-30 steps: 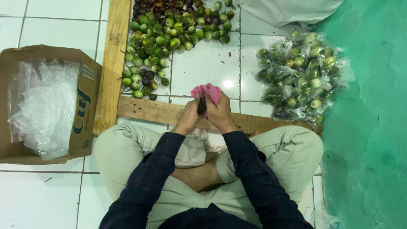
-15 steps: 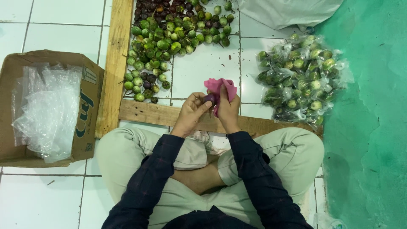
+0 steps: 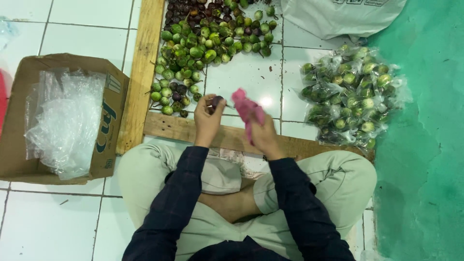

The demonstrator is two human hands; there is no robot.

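Just above centre frame, the left hand (image 3: 209,123) pinches a small dark round fruit (image 3: 217,101) in closed fingertips, while the right hand (image 3: 263,135) is closed around a pink cloth (image 3: 246,110) held just beside it. This looks like a wiping step, with the fruit lifted clear of the loose green and purple fruit pile (image 3: 203,48) at upper centre. The next move would seem to need fruit and cloth brought into contact.

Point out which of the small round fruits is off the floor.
The dark purple fruit pinched in the left hand, apart from the loose pile and the bagged ones.
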